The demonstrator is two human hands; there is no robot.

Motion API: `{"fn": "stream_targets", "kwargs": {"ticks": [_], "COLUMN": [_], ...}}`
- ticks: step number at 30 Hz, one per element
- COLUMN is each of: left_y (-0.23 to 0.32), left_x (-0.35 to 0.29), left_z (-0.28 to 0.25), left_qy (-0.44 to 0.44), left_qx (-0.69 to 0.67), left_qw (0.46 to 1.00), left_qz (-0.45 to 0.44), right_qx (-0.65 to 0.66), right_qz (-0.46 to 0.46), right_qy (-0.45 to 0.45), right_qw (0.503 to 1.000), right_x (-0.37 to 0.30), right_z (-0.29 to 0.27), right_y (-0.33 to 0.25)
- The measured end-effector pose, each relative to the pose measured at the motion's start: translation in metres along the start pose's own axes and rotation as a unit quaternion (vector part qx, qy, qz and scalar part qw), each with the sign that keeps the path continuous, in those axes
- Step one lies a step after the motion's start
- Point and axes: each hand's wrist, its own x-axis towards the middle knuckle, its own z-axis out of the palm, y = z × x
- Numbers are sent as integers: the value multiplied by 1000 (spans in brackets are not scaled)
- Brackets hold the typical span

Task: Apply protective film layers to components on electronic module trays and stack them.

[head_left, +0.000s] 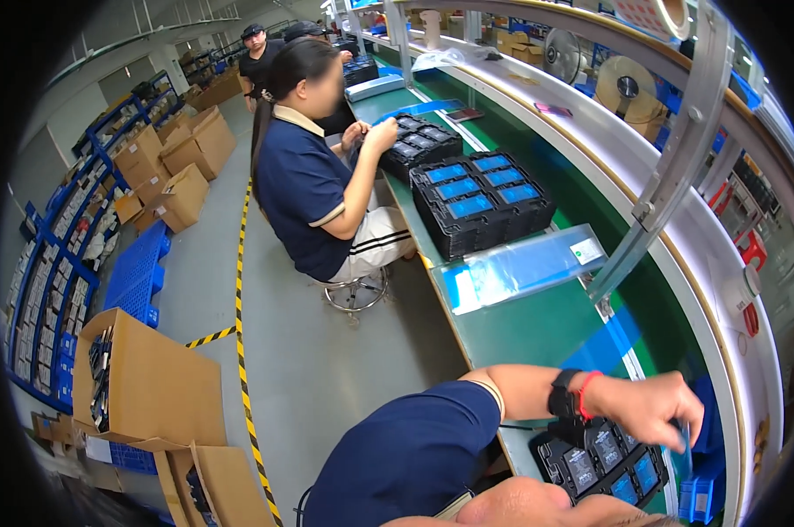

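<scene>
My left hand (653, 411) reaches over a black tray (548, 458) at the lower right, a black watch and a red band on its wrist. Its fingers pinch a thin blue flat piece (685, 436), whose kind I cannot make out. Grey rectangular pieces with printed faces (581, 467) and blue-faced pieces (647, 472) sit in the tray's pockets. The hand and forearm cover part of the tray. A blue plastic bin (698, 496) stands just beyond the tray. My right hand is out of view.
A stack of black trays with blue pieces (476, 189) and a clear plastic sheet (520, 268) lie farther along the green bench (502, 334). A metal post (656, 198) rises beside them. A seated co-worker (313, 184) handles another tray stack (419, 140). Cardboard boxes (155, 378) stand left.
</scene>
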Motion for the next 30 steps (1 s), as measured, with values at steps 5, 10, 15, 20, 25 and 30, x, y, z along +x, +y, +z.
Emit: {"fn": "stream_targets", "kwargs": {"ticks": [5,10,15,20,25,30], "left_y": [-4,-15,-14,-4,-2,1], "left_x": [-12,-23,-23,-25,-22,-21], "left_z": [35,47,44,41,41,29], "left_qy": [-41,-31,-23,6,-16,-38], "left_qx": [-78,-28,2,-39,31,52], "left_qw": [996,999,1000,999,999,997], "left_qz": [-27,-9,1,-7,-20,-34], "right_qx": [251,208,318,328,393,410], "right_qz": [-83,-252,-106,-137,-66,-40], "right_qy": [-67,-123,-138,-154,-171,-41], "right_qw": [962,937,932,922,901,910], "right_x": [35,49,35,35,17,4], "right_z": [-8,7,22,26,35,36], "right_y": [-65,-129,-114,-93,-70,-79]}}
